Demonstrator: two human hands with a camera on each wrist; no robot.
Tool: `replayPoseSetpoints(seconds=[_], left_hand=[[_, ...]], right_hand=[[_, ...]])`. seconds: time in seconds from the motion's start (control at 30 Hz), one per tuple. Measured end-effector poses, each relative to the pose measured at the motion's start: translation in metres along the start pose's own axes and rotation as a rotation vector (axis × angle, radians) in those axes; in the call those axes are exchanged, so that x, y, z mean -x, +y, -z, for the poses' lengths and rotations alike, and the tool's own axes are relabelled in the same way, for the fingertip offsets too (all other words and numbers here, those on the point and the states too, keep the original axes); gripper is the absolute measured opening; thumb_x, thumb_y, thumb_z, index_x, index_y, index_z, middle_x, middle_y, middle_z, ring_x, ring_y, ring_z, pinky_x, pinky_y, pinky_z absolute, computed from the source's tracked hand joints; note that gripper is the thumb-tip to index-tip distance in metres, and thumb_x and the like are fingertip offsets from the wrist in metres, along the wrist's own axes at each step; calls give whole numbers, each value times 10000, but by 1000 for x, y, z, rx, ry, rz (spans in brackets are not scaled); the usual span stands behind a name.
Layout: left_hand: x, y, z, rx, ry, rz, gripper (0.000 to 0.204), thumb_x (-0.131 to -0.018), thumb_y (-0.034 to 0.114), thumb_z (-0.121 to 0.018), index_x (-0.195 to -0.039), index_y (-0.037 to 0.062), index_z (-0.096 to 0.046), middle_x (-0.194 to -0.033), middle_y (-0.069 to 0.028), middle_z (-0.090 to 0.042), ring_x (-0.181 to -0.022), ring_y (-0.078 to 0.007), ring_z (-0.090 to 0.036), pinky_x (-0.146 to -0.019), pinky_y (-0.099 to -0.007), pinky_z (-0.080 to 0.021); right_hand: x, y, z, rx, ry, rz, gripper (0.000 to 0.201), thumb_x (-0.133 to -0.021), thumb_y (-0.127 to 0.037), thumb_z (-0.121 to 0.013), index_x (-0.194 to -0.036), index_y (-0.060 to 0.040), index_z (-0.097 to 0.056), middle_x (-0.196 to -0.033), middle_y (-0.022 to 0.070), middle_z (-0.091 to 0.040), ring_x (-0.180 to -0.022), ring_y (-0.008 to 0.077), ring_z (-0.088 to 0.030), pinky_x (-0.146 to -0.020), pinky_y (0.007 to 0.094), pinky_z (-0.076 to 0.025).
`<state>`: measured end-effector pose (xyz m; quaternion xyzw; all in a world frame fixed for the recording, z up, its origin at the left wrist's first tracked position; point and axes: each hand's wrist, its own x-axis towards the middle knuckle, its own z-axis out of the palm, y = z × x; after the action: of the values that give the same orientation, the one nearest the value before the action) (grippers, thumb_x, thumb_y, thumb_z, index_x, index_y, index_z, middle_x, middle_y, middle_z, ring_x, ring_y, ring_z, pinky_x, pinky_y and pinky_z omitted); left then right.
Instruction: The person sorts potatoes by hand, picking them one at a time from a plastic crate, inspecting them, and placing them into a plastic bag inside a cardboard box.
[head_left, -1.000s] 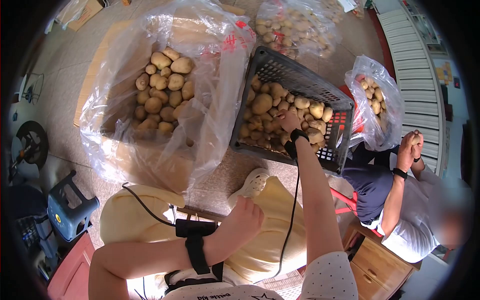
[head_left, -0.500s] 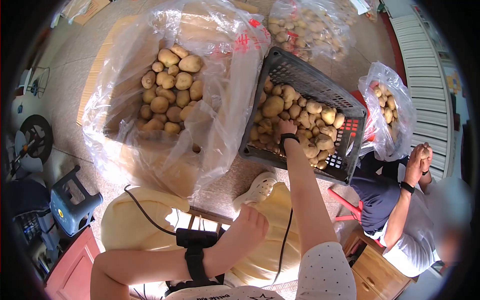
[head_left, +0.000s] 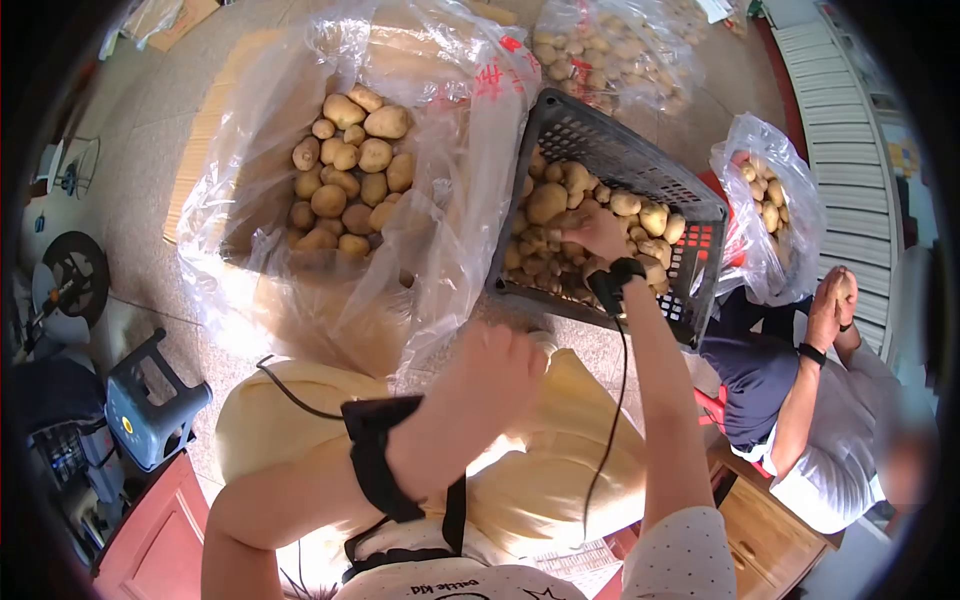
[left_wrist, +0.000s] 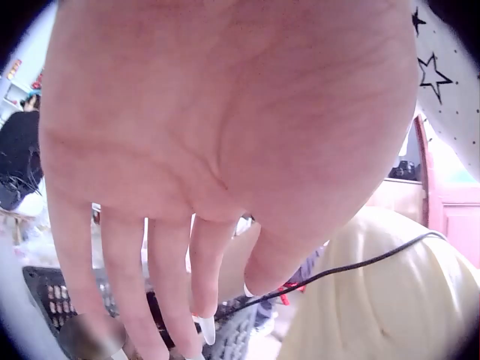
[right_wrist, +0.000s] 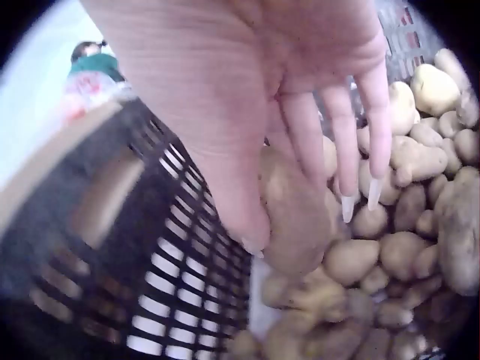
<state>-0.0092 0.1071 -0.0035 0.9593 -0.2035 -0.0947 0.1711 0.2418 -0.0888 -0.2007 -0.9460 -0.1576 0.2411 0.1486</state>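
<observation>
My right hand (head_left: 600,232) is down inside a black plastic crate (head_left: 655,165), over a heap of potatoes (head_left: 550,202). In the right wrist view, its thumb and index finger pinch a brown oval potato (right_wrist: 296,217) near the crate's slotted wall (right_wrist: 169,277); the other fingers hang down straight. My left hand (head_left: 485,385) is held over my lap, holding nothing that shows in the head view. The left wrist view has its palm (left_wrist: 225,112) facing the camera, fingers extended and slightly spread.
Left of the crate stands a cardboard box lined with a clear plastic bag (head_left: 455,190), with potatoes (head_left: 340,185) inside. Bagged potatoes (head_left: 620,65) lie behind. To the right, beside another potato bag (head_left: 770,210), a seated person (head_left: 810,400) has both hands together. A blue stool (head_left: 155,400) stands left.
My right hand dipped deeper among the potatoes, then moved right and back up, fingers turned left. My left hand has come up and looks larger. The seated person's hands shifted slightly.
</observation>
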Motion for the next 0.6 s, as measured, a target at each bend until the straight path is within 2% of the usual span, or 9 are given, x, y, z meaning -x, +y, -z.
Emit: replayPoseSetpoints(seconds=[0.07,0.1,0.13,0.17,0.23,0.33,0.4,0.47,0.6], left_hand=[[-2,-10,2,-154,144,61,200,-748,200,-616,-876,67,-539,-774,-64,-545,-823,-216,-575,-695,-332,-432],[-3,-17,10,-158,143,43,200,-748,200,-616,-876,67,-539,-774,-64,-545,-823,-216,-575,-695,-332,-432],[-4,-25,20,-266,163,187,182,-770,194,-610,-877,65,-541,-777,-67,-548,-813,-222,-575,-696,-345,-438],[-5,-33,29,-377,192,333,165,-792,189,-604,-878,62,-543,-779,-71,-551,-803,-228,-576,-697,-359,-443],[-1,-48,31,-334,224,294,171,-803,191,-606,-894,59,-546,-782,-75,-552,-790,-236,-575,-695,-366,-448],[1,-52,45,-222,273,268,216,-811,198,-619,-957,53,-553,-807,-84,-565,-794,-250,-579,-708,-380,-459],[4,-48,55,-157,283,264,259,-807,204,-628,-1003,51,-558,-829,-88,-576,-811,-256,-584,-724,-386,-467],[6,-44,65,-63,326,253,356,-800,198,-651,-1113,65,-546,-951,-101,-603,-884,-263,-596,-771,-377,-474],[10,-36,70,114,428,180,427,-781,190,-672,-1171,86,-533,-1061,-106,-601,-972,-281,-585,-824,-388,-470]], right_hand=[[25,-24,35,-297,-47,26,709,-597,-431,-822,-1044,71,-597,-950,158,-656,-898,235,-639,-773,326,-506],[39,-34,49,-461,-48,35,718,-610,-434,-827,-1042,89,-591,-970,136,-657,-906,206,-632,-782,304,-498],[61,-55,65,-763,-127,91,653,-666,-369,-819,-1077,82,-585,-1039,87,-651,-941,162,-612,-829,277,-478],[84,-83,88,-851,-172,81,544,-729,-277,-786,-1106,58,-583,-1057,73,-645,-950,134,-604,-855,256,-464],[118,-110,110,-1002,-143,108,429,-829,-143,-684,-1194,29,-540,-1086,65,-629,-985,125,-610,-868,250,-492],[163,-145,129,-1151,-98,118,413,-786,-226,-746,-1079,32,-608,-1018,61,-655,-921,93,-601,-821,219,-466],[181,-150,128,-1157,-76,103,422,-785,-231,-748,-1088,28,-609,-1016,62,-655,-922,89,-601,-820,217,-467],[191,-153,122,-1154,-45,100,443,-787,-253,-743,-1103,27,-607,-1012,64,-655,-916,87,-602,-811,212,-469],[205,-159,110,-1180,-64,109,449,-798,-291,-726,-1102,17,-607,-1037,54,-643,-935,90,-599,-808,210,-474]])
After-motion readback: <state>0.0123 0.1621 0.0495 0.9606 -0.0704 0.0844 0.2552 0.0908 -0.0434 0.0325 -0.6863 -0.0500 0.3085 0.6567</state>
